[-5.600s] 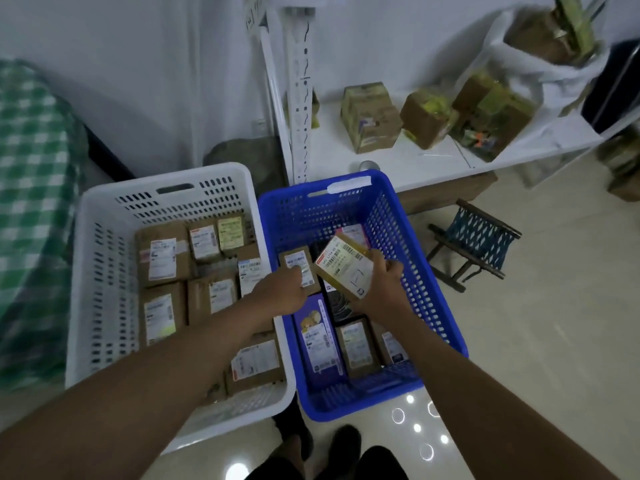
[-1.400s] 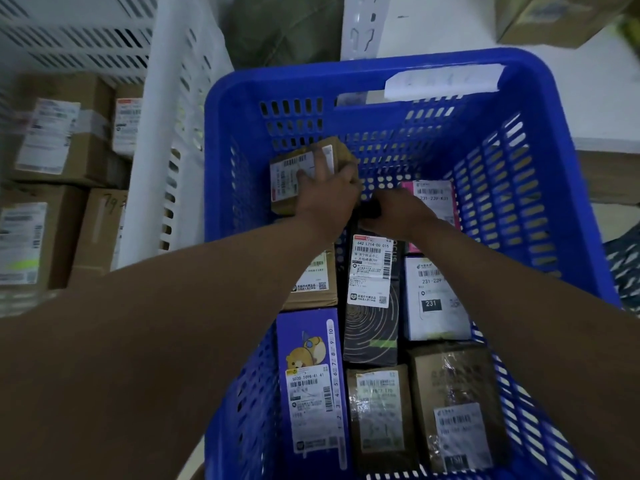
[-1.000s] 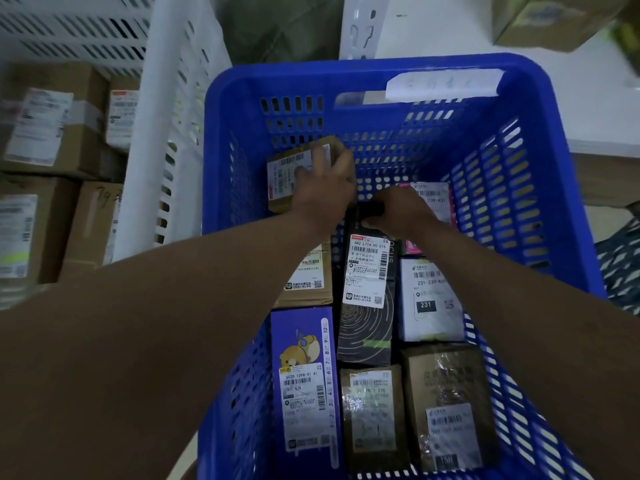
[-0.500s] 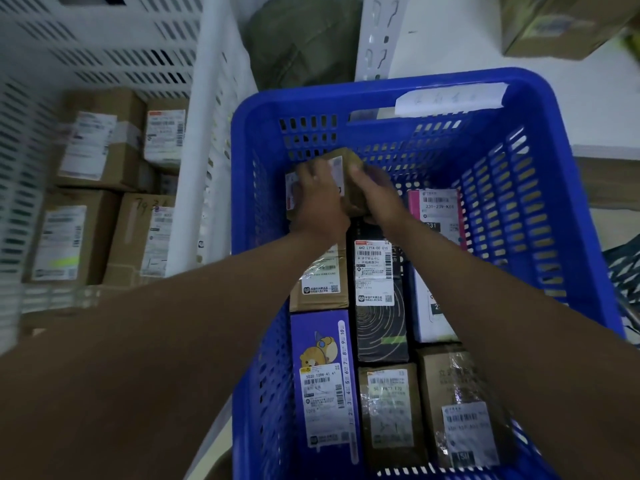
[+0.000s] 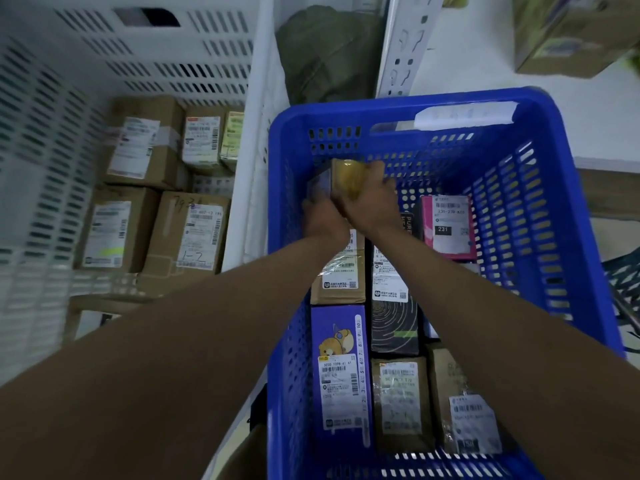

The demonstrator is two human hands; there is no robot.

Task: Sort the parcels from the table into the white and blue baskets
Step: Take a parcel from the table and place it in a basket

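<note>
Blue basket [image 5: 540,237], two hands, one parcel [image 5: 348,178]

Dim, bluish indoor light, no clear source. Strong motion blur on the white slotted plastic basket [image 5: 52,140] at left and on both hands; the taped yellow-brown cardboard parcel [image 5: 348,180] is smeared. Wide-angle bending at the edges. Labels nr bottom stay fairly sharp.

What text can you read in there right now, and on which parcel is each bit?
"231-239-K03" and "231": label on the pink parcel in the blue basket.
"PURE": black box beside it.
"5020 1098 41 41": label on the purple bear box.
"1-2": handwritten on a cardboard box in the white basket.
Other labels: too blurred.
</note>
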